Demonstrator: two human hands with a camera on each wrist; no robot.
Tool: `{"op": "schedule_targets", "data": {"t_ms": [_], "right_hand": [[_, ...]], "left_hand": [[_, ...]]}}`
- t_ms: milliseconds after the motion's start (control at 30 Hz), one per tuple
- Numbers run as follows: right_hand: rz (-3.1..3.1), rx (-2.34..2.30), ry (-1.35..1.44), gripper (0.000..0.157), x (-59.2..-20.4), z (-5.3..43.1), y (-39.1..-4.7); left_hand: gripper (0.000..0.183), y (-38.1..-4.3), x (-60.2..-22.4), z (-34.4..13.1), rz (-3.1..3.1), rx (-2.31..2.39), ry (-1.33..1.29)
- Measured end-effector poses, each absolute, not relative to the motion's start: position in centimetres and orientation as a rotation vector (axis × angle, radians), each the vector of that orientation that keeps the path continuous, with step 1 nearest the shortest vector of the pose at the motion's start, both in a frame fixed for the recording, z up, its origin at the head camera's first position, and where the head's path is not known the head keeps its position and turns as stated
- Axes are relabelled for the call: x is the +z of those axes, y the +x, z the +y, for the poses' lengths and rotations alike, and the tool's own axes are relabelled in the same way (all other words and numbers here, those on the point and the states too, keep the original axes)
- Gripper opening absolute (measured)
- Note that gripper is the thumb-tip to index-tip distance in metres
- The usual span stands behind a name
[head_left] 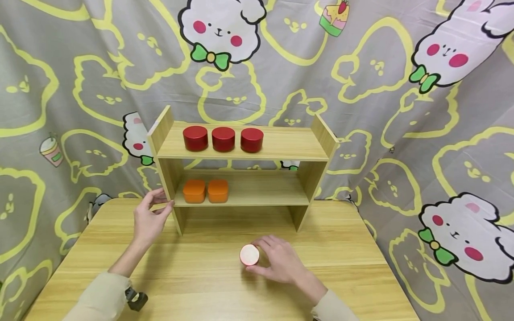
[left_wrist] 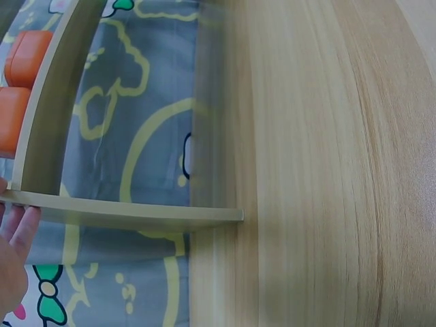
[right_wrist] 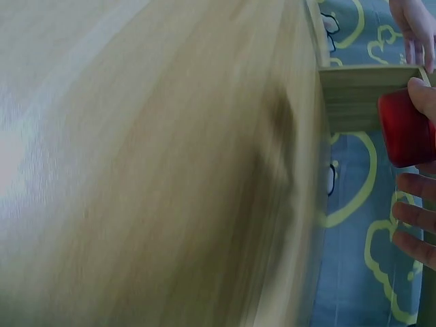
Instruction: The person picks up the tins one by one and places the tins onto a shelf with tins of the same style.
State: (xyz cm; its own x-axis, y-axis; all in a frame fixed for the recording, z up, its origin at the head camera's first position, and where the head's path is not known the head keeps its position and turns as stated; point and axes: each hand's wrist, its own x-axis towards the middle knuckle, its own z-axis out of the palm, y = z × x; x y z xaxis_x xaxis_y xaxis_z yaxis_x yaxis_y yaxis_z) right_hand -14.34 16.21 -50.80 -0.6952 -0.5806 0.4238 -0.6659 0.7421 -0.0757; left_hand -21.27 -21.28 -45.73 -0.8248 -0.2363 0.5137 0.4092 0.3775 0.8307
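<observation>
My right hand (head_left: 281,261) holds a small red round tin (head_left: 250,255) between thumb and fingers, above the table in front of the shelf. Its pale round end faces the head camera, and its red side (right_wrist: 405,128) shows in the right wrist view. My left hand (head_left: 150,216) is at the left side panel of the wooden shelf (head_left: 245,203), with thumb and fingers on either side of the panel edge. Three red tins (head_left: 223,139) stand in a row on the top board. Two orange rounded-square tins (head_left: 218,191) sit side by side at the left of the middle board.
The shelf stands toward the back of the wood-grain table (head_left: 192,285). Behind it and along both sides hangs a grey curtain (head_left: 373,111) with cartoon prints. A dark wrist device (head_left: 136,299) is on the left sleeve.
</observation>
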Motion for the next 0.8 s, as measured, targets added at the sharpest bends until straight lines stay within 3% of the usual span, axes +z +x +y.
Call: {"op": "schedule_targets", "data": {"t_ms": [800], "right_hand": [[-2.492,0.357,0.806,0.061,-47.9,18.6,-14.6]], "left_hand": [[0.042,-21.3,-45.8,-21.3,-2.077,-1.469,-0.158]]}}
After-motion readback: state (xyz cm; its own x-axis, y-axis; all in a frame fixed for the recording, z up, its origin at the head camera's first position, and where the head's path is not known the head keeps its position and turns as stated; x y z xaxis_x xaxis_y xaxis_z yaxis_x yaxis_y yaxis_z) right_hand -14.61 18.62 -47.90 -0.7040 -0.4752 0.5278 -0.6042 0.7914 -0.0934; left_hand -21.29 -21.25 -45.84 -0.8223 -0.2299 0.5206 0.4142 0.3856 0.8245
